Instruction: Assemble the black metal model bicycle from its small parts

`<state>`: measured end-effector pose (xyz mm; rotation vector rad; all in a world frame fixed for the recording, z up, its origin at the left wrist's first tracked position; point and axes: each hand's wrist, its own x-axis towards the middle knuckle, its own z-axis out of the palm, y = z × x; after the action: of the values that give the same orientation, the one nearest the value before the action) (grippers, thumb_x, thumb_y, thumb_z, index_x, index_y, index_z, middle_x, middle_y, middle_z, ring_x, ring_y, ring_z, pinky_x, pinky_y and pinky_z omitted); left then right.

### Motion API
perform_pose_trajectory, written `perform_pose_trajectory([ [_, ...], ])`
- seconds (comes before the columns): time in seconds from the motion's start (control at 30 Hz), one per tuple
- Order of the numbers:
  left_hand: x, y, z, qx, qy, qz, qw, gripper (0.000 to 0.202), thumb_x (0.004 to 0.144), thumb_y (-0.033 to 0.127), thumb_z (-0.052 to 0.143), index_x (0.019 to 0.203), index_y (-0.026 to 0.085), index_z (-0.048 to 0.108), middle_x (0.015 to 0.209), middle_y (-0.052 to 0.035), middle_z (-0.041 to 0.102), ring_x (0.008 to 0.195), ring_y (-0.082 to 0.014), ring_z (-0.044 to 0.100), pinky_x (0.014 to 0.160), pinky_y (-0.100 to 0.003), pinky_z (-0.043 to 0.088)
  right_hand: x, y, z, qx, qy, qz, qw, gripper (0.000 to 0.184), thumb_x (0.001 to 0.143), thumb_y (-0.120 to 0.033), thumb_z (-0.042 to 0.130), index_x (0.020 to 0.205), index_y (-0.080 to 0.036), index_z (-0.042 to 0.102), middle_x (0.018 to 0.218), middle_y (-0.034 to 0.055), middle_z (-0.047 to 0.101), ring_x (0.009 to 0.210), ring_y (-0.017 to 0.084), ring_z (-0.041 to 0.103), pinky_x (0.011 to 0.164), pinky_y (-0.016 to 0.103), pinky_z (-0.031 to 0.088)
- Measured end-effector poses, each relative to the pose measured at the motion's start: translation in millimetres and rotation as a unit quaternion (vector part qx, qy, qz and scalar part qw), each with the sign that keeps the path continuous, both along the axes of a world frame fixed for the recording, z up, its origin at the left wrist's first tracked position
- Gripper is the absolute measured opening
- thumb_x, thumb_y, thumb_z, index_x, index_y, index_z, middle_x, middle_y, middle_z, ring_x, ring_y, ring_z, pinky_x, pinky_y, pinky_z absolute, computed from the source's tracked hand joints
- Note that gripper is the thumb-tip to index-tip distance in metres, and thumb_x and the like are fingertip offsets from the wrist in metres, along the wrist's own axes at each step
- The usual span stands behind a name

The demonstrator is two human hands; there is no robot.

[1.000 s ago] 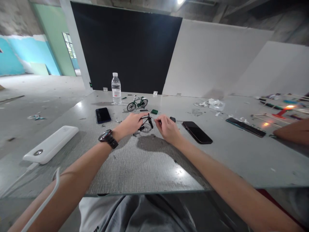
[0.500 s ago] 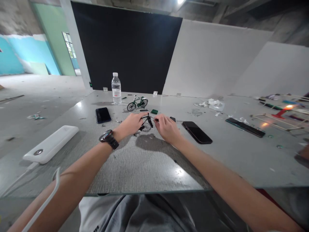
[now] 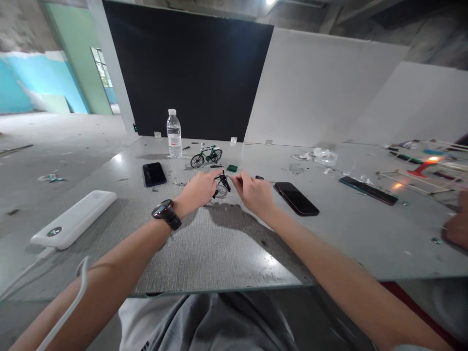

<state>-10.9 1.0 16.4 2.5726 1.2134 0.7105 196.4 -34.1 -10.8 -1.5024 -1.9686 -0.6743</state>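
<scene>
Action is happening near the middle of the glossy grey table (image 3: 183, 261), where a small black bicycle model (image 3: 224, 183) with a thin spoked wheel is sitting between 2 bare hands. The left hand (image 3: 198, 189) is keeping its grip closed on the left side of that model, fingers bent and covering a good chunk of it. The right hand (image 3: 255, 193) is holding its thumb and index finger close together just beside the model's top right end; I can't tell if that grip is pinching something tiny. A black round-faced wristwatch (image 3: 166, 213) is circling the left wrist.

Just beyond the hands, a flat dark green square piece (image 3: 232, 168) is lying near a green bicycle model with black wheels (image 3: 206, 156), which is standing upright. Behind that and to the left, a clear plastic bottle with a white cap (image 3: 174, 135) is standing too. 2 phones are lying flat: a dark blue-edged phone (image 3: 154, 174) left of the hands, a black rounded-corner phone (image 3: 296, 198) to the right. Another person's hand (image 3: 458, 225) is showing at the far right edge, partly cut off.
</scene>
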Motion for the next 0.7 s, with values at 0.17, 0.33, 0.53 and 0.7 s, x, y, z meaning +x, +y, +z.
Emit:
perform_pose_trajectory([
  [0.17,6,-9,1.0,0.013,0.042,0.004,0.999,0.053,0.103,0.016,0.039,0.155,0.017,0.048,0.106,-0.0166,0.076,0.091,-0.0273,0.073,0.084,-0.038,0.055,0,1,-1.3,-0.041,0.01,0.011,0.999,0.043,0.109,-0.051,0.028,0.097,-0.02,0.055,0.061,0.0072,0.063,0.048,0.02,0.055,0.05,0.029,0.019],
  [0.33,13,-18,2.1,0.016,0.054,0.016,0.998,0.054,0.102,0.014,0.039,0.155,0.015,0.047,0.114,-0.0188,0.074,0.099,-0.0293,0.073,0.087,-0.039,0.054,1,4,-4.0,-0.099,0.058,0.083,0.99,0.021,0.105,-0.04,0.038,0.104,-0.021,0.048,0.07,0.0071,0.066,0.053,0.021,0.057,0.051,0.029,0.026],
  [0.53,16,-26,4.4,0.017,0.091,0.04,0.995,0.058,0.101,0.013,0.038,0.159,0.016,0.042,0.113,-0.0199,0.073,0.096,-0.0321,0.073,0.078,-0.039,0.055,4,8,-1.6,-0.165,0.194,0.157,0.954,0.023,0.105,-0.042,0.041,0.09,-0.025,0.048,0.067,-0.0006,0.059,0.056,0.018,0.052,0.057,0.029,0.034],
  [0.7,20,-31,5.1,0.027,0.116,0.046,0.992,0.061,0.101,0.012,0.036,0.162,0.016,0.036,0.114,-0.0196,0.072,0.102,-0.0331,0.072,0.079,-0.037,0.054,4,8,5.2,-0.196,0.227,0.131,0.945,0.03,0.103,-0.045,0.045,0.087,-0.023,0.058,0.068,0.0008,0.062,0.06,0.019,0.053,0.06,0.03,0.036],
])
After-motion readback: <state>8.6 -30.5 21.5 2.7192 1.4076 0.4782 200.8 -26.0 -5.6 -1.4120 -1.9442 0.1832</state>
